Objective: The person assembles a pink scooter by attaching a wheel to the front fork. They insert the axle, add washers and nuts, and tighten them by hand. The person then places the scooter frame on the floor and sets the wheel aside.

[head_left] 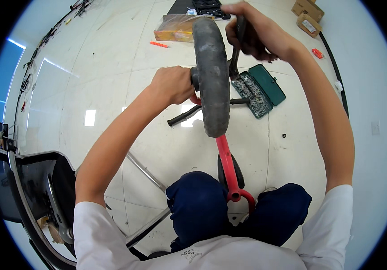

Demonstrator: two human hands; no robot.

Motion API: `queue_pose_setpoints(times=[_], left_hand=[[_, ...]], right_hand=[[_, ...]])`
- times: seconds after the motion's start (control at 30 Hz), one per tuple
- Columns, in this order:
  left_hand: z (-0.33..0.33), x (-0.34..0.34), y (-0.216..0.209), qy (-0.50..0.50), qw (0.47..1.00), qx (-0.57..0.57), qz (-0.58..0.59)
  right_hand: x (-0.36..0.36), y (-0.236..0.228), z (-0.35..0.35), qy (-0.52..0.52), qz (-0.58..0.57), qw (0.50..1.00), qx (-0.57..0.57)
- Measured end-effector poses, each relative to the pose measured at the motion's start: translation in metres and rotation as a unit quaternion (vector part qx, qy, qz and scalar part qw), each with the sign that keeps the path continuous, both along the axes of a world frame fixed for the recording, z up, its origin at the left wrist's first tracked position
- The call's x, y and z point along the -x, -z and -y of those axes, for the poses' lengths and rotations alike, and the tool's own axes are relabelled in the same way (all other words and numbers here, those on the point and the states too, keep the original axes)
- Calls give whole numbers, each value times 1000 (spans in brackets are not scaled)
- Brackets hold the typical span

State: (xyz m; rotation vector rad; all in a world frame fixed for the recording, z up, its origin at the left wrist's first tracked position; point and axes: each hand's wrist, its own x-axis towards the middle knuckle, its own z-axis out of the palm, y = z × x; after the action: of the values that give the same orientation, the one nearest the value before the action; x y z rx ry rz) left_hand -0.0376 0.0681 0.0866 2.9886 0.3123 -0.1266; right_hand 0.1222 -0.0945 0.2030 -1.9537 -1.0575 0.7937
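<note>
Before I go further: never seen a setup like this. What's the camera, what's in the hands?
No machine here, just two bare hands. The single picture comes from a head-worn fisheye camera looking down, hence the curved edges. The left hand is curled at the hub of a black-tired wheel; its exact grip is hidden. The right hand holds a dark wrench on the wheel's other side. Below is a red bike frame, apparently upside down. On the tiled floor: an open green case of screws and a yellowish box.
</note>
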Motion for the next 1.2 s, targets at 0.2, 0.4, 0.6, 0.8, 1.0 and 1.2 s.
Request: queue_pose_setpoints(times=[0.2, 0.4, 0.6, 0.8, 1.0, 1.2], left_hand=[[4, 0, -10, 9, 1000, -7, -3], [5, -7, -13, 7, 995, -30, -94], [4, -2, -17, 4, 996, -23, -83], [24, -7, -48, 12, 993, 25, -114], [1, 0, -18, 9, 996, -26, -88], [5, -6, -19, -15, 993, -12, -113]], right_hand=[[-42, 16, -60, 25, -85, 995, -45], [-83, 78, -95, 151, -160, 973, -75], [-84, 116, -74, 200, -234, 945, -113], [-80, 95, -58, 88, -147, 963, -208], [-32, 63, -30, -1, 94, 975, -201], [0, 89, 46, 32, 158, 971, -174]])
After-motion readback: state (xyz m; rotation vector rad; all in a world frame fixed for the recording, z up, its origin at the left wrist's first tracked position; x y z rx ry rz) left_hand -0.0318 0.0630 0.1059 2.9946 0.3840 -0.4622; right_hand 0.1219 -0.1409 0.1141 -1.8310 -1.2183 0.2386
